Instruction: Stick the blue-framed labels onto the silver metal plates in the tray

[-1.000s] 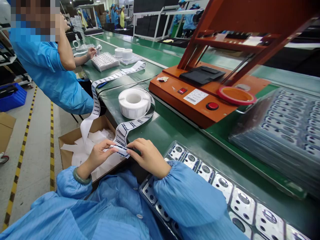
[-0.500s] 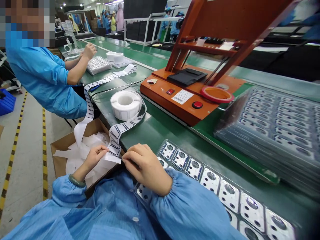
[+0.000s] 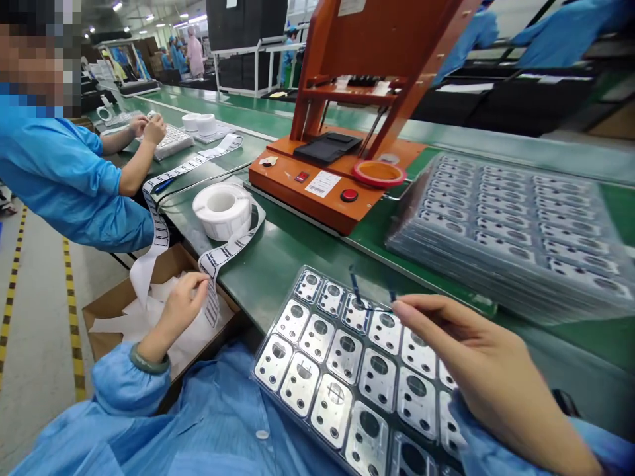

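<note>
Head view: right hand [image 3: 461, 350] pinches thin dark frame [image 3: 373, 305] above tray [image 3: 325, 367].

Grey floor [image 3: 37, 370] lies toward eight o'clock, crossed by yellow-and-black striped lines [image 3: 74, 330]. A glossy green workbench [image 3: 253, 281] stretches from ten to four o'clock; a white-framed rack [image 3: 256, 69] and lit ceiling lamps [image 3: 197, 19] stand out at eleven, black-sided benches [image 3: 526, 106] at two.

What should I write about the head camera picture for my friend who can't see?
A person's right hand holds a thin dark piece above a tray of silver plates; the left hand is by a label strip. An orange machine stands beyond on a green table.
</note>
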Motion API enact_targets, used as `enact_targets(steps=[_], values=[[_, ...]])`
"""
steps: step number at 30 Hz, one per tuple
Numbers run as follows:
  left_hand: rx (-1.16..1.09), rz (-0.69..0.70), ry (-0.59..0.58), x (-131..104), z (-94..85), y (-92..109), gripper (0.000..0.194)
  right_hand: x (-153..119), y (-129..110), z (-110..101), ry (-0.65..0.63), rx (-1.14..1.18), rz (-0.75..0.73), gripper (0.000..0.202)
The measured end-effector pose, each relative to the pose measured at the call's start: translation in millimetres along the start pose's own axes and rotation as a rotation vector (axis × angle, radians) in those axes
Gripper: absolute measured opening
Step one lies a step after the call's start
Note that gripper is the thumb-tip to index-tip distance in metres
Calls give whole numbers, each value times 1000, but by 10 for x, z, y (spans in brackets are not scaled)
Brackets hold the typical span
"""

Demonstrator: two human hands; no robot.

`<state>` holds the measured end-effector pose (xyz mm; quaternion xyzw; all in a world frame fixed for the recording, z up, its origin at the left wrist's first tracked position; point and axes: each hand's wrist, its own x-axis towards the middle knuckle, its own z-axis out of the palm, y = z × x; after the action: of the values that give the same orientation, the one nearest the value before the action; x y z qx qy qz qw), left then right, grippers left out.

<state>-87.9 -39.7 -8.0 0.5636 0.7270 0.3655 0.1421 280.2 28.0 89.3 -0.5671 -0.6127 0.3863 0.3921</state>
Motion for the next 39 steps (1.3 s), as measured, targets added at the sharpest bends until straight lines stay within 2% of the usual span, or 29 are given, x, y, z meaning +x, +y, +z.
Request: enact_targets(steps=[2, 4, 6, 8, 11, 14, 17, 21, 30, 39], values=[[-117, 194, -7, 52, 130, 427, 21, -33, 198, -80, 73, 135, 123, 39], [-231, 332, -139, 58, 284, 846, 19, -59, 415, -84, 76, 279, 179, 40], [-277, 431, -321, 36, 440, 1209, 20, -75, 608, -41, 92, 430, 194, 40], [-281, 438, -474, 9, 585, 1487, 22, -87, 738, 12, 86, 524, 219, 39], [-251, 328, -621, -7, 766, 1739, 27, -105, 797, 62, 52, 649, 249, 35], [-294, 205, -689, -10, 904, 1826, 29, -125, 764, 87, 36, 754, 283, 34], [-385, 76, -731, -21, 993, 1827, 33, -143, 733, 111, 9, 794, 274, 32], [-464, -23, -711, -30, 1052, 1813, 33, -158, 735, 148, -24, 808, 227, 31], [-562, -80, -671, 0, 1051, 1807, 32, -205, 682, 192, -93, 673, 175, 28], [-487, -8, -689, -2, 1037, 1834, 29, -226, 680, 186, -107, 588, 131, 27]])
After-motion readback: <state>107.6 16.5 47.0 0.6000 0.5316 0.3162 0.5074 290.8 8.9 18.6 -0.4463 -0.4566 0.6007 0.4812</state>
